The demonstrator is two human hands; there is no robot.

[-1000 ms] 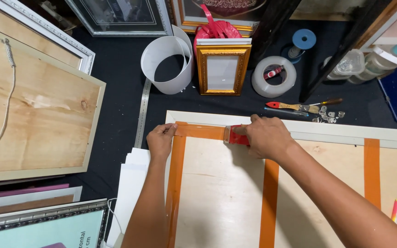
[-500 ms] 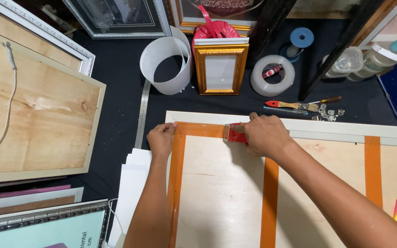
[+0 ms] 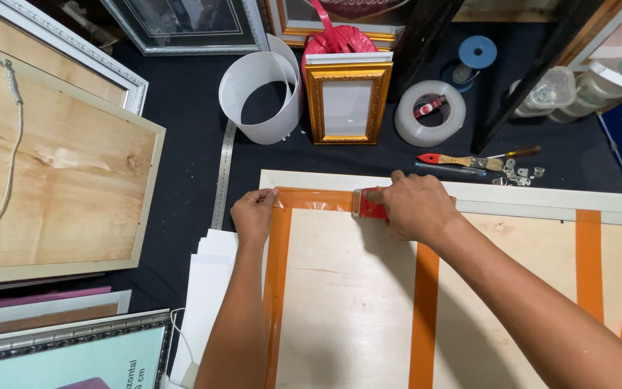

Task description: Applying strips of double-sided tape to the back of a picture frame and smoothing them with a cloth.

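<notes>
A wooden backing board (image 3: 347,288) in a cream frame (image 3: 311,179) lies face down in front of me, its edges sealed with orange tape (image 3: 318,199). My left hand (image 3: 253,215) presses the tape's end at the board's top left corner. My right hand (image 3: 415,205) grips a red tape dispenser (image 3: 368,205) on the top edge, just right of the fresh strip. Two more orange strips (image 3: 425,310) run down the board.
A steel ruler (image 3: 222,180) lies left of the frame. Behind it stand a curled white sheet (image 3: 260,97), a small gold frame (image 3: 347,101), a clear tape roll (image 3: 430,112) and a screwdriver with small hangers (image 3: 469,160). A wooden-backed frame with cord (image 3: 52,158) lies at left.
My right hand and the red dispenser have stayed almost in place on the top edge, and my left hand still holds the corner. The camera view has barely shifted.
</notes>
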